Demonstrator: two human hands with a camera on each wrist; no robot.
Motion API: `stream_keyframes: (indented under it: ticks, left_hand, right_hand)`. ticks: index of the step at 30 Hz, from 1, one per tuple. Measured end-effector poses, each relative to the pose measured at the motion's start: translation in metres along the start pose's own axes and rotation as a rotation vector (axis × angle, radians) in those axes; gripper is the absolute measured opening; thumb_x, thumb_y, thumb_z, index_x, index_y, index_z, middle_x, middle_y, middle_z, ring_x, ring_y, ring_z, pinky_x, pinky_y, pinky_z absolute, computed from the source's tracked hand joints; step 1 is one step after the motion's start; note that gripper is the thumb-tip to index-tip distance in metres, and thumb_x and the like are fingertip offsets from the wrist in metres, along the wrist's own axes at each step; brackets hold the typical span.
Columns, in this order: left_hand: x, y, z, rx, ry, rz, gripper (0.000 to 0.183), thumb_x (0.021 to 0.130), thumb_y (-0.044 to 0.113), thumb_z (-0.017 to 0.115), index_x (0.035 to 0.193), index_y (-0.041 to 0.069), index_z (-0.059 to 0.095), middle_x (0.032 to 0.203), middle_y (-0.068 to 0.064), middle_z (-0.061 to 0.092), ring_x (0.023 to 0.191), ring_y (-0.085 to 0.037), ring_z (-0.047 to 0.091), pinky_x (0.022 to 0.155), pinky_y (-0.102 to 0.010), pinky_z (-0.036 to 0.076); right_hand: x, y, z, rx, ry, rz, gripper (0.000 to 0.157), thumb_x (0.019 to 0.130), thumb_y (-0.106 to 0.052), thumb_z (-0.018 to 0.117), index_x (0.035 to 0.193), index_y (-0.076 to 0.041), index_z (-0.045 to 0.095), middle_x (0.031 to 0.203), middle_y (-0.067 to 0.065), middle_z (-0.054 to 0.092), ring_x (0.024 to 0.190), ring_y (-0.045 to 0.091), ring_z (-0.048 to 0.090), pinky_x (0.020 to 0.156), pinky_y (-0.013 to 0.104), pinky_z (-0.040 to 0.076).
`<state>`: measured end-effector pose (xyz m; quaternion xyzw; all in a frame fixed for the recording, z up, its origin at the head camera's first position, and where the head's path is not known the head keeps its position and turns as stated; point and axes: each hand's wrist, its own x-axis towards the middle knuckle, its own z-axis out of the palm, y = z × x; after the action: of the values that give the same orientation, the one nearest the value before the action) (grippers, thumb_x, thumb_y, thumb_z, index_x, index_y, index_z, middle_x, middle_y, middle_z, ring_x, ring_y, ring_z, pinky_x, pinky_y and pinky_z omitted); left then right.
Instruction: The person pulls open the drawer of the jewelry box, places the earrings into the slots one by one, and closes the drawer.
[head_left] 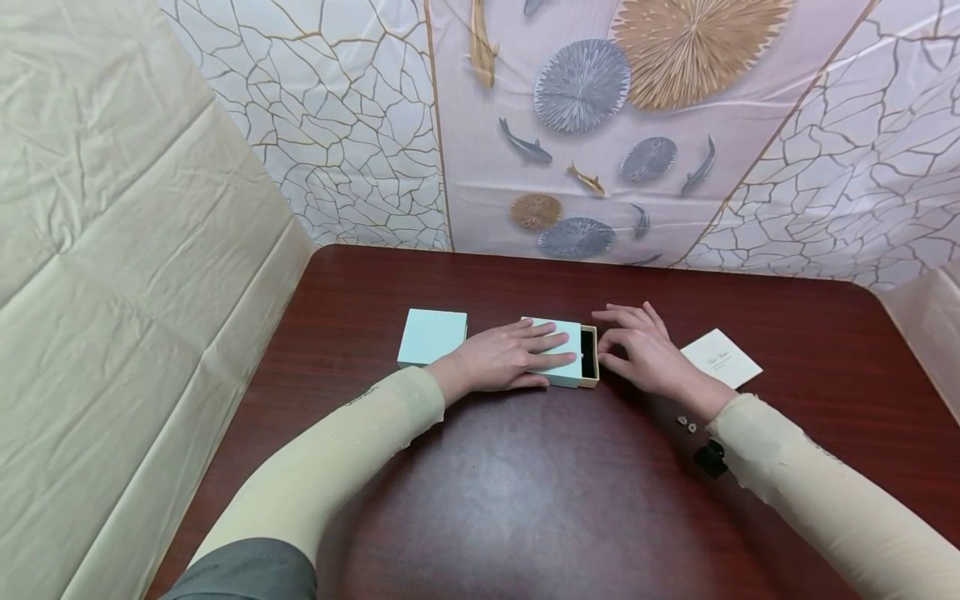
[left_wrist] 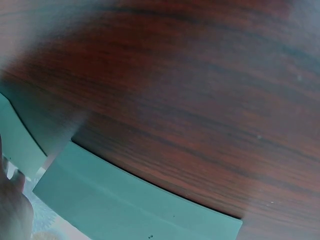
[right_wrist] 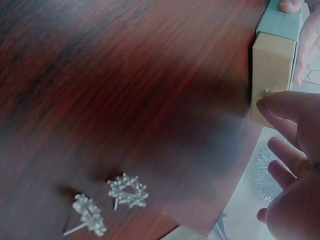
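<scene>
My left hand lies with fingers spread over the mint-green sleeve of a small drawer box. From the sleeve's right end a cream drawer sticks partly out, with a black lining inside. My right hand is at that drawer's end; in the right wrist view its thumb and forefinger pinch at a tiny shiny pull on the drawer front. A second mint box sits left of the first, behind my left wrist. What lies deeper in the drawer is hidden.
Two sparkly stud earrings lie on the dark wood table near my right wrist. A small black object, partly covered by the sleeve, is close by. Beyond that wrist lies a white printed card. Patterned cloth hangs behind the table.
</scene>
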<state>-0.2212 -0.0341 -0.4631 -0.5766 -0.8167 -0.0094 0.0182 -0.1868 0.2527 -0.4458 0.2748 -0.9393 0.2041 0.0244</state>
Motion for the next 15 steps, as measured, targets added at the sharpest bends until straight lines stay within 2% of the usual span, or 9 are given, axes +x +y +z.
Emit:
stream_keyframes:
  ticks: [15]
  left_hand:
    - [0.0001,0.0001,-0.0002,0.021,0.0,0.002,0.055,0.113,0.046,0.051,0.164,0.026,0.046,0.171,-0.006,0.039,0.16,-0.026,0.033,0.13,-0.044,0.027]
  right_hand:
    - [0.005,-0.0039,0.0034,-0.002,-0.005,0.004,0.016,0.092,-0.003,0.079,0.084,-0.016,0.075,0.147,0.021,0.061,0.148,0.045,0.042,0.121,0.079,0.014]
